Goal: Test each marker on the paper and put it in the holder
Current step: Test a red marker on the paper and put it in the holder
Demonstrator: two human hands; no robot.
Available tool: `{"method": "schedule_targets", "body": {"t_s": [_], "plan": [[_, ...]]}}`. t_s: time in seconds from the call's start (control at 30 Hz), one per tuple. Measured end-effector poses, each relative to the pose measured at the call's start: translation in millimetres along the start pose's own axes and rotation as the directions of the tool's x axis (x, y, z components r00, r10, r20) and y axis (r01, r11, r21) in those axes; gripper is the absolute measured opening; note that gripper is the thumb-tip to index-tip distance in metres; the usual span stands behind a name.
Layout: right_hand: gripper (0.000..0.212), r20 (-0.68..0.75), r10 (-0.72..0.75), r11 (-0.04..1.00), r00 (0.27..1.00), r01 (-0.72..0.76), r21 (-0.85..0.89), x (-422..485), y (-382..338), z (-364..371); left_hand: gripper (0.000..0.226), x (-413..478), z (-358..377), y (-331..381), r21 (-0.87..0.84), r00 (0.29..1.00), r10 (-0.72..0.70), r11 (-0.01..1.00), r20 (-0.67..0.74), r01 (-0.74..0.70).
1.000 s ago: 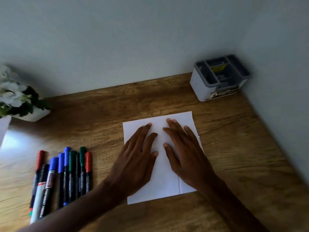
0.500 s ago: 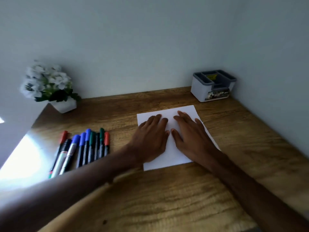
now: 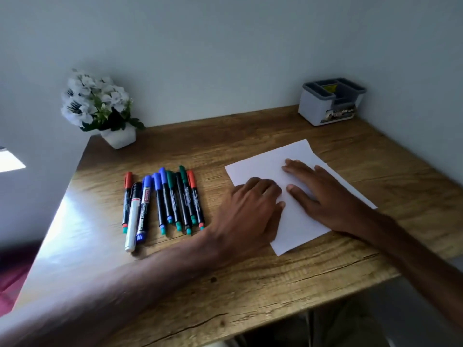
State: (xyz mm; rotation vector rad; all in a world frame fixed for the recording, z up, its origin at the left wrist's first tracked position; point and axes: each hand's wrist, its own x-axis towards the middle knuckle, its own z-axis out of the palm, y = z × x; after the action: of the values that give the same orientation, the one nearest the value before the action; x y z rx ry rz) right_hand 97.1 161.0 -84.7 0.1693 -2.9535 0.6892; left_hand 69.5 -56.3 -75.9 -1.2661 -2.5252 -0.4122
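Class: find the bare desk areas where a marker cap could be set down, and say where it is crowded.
Free: the back strip of desk between flower pot and holder; the front wood between the paper and the near edge. Crowded: the gap between markers and paper, filled by the left hand; the right hand covers the paper's middle.

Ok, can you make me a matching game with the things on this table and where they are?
Things: 1 flower pot, 2 holder, 3 markers, 4 paper.
Places: A under the left hand and right hand, B back right corner, C back left corner, D in a row left of the paper.
Pairs: 1-C, 2-B, 3-D, 4-A.
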Motion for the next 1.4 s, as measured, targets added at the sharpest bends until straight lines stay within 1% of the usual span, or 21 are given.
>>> {"method": "schedule_targets", "body": {"t_s": [0.07, 0.1, 0.17, 0.23, 0.27, 0.3, 0.37, 0.43, 0.5, 0.6, 0.73, 0.8, 0.9, 1.0, 1.07, 1.17, 1.23, 1.27, 1.3, 1.4], "plan": [[0.053, -0.009, -0.002, 1.0, 1.0, 0.002, 0.007, 2, -3, -3, 0.031, -1, -2, 0, -0.026, 1.0, 0.0, 1.0, -0.029, -0.001], [0.05, -0.04, -0.008, 1.0, 0.999, 0.008, 0.009, 5, -8, -5, 0.03, -1, -4, -1, -0.037, 0.999, -0.004, 0.999, -0.054, 0.002], [0.041, -0.17, -0.045, 0.999, 0.984, 0.048, 0.01, 11, -25, -11, 0.027, -4, -9, 0, -0.054, 0.991, 0.002, 0.998, -0.136, -0.009], [0.029, -0.296, -0.101, 0.992, 0.95, 0.119, 0.044, 20, -51, -17, 0.029, -12, -13, 5, -0.055, 0.972, 0.028, 0.998, -0.232, -0.042], [0.023, -0.326, -0.138, 0.981, 0.935, 0.173, 0.081, 26, -65, -19, 0.032, -17, -15, 8, -0.054, 0.963, 0.051, 0.996, -0.263, -0.068], [0.019, -0.325, -0.181, 0.964, 0.928, 0.233, 0.129, 33, -78, -20, 0.035, -21, -16, 11, -0.063, 0.958, 0.078, 0.993, -0.275, -0.099], [0.016, -0.242, -0.284, 0.916, 0.928, 0.338, 0.218, 50, -101, -18, 0.04, -27, -15, 13, -0.105, 0.954, 0.114, 0.983, -0.279, -0.148], [0.018, -0.116, -0.415, 0.871, 0.902, 0.431, 0.237, 67, -116, -11, 0.043, -29, -13, 12, -0.14, 0.946, 0.133, 0.973, -0.297, -0.181], [0.022, 0.008, -0.502, 0.846, 0.865, 0.489, 0.215, 83, -123, 0, 0.046, -29, -13, 13, -0.16, 0.931, 0.158, 0.962, -0.329, -0.22], [0.029, 0.129, -0.552, 0.832, 0.824, 0.536, 0.142, 101, -124, 15, 0.047, -29, -14, 13, -0.18, 0.912, 0.194, 0.945, -0.361, -0.273], [0.031, 0.215, -0.586, 0.808, 0.781, 0.584, 0.08, 108, -126, 24, 0.045, -29, -14, 11, -0.195, 0.891, 0.195, 0.936, -0.409, -0.294], [0.031, 0.255, -0.589, 0.795, 0.767, 0.606, 0.013, 109, -127, 21, 0.044, -27, -14, 9, -0.209, 0.887, 0.183, 0.933, -0.424, -0.293], [0.031, 0.329, -0.602, 0.749, 0.728, 0.657, -0.084, 111, -130, 18, 0.044, -25, -15, 7, -0.21, 0.889, 0.156, 0.94, -0.432, -0.267], [0.027, 0.347, -0.639, 0.697, 0.687, 0.707, -0.116, 113, -129, 17, 0.043, -25, -13, 5, -0.192, 0.89, 0.157, 0.946, -0.428, -0.259], [0.023, 0.321, -0.665, 0.67, 0.675, 0.728, -0.142, 112, -125, 15, 0.043, -26, -13, 6, -0.183, 0.893, 0.158, 0.949, -0.422, -0.255], [0.023, 0.207, -0.697, 0.663, 0.687, 0.727, -0.18, 109, -114, 9, 0.039, -26, -11, 7, -0.189, 0.899, 0.139, 0.953, -0.415, -0.235], [0.019, 0.119, -0.699, 0.687, 0.705, 0.708, -0.164, 107, -109, -1, 0.033, -25, -11, 9, -0.193, 0.91, 0.13, 0.956, -0.393, -0.22], [0.017, 0.072, -0.676, 0.722, 0.734, 0.678, -0.136, 105, -106, -7, 0.029, -25, -12, 10, -0.198, 0.919, 0.124, 0.958, -0.375, -0.21], [0.016, 0.02, -0.629, 0.772, 0.777, 0.628, -0.103, 102, -101, -12, 0.025, -24, -14, 10, -0.205, 0.931, 0.115, 0.959, -0.347, -0.195], [0.019, -0.129, -0.447, 0.894, 0.885, 0.446, -0.04, 91, -79, -20, 0.02, -22, -20, 7, -0.202, 0.972, 0.066, 0.973, -0.227, -0.113]]}}
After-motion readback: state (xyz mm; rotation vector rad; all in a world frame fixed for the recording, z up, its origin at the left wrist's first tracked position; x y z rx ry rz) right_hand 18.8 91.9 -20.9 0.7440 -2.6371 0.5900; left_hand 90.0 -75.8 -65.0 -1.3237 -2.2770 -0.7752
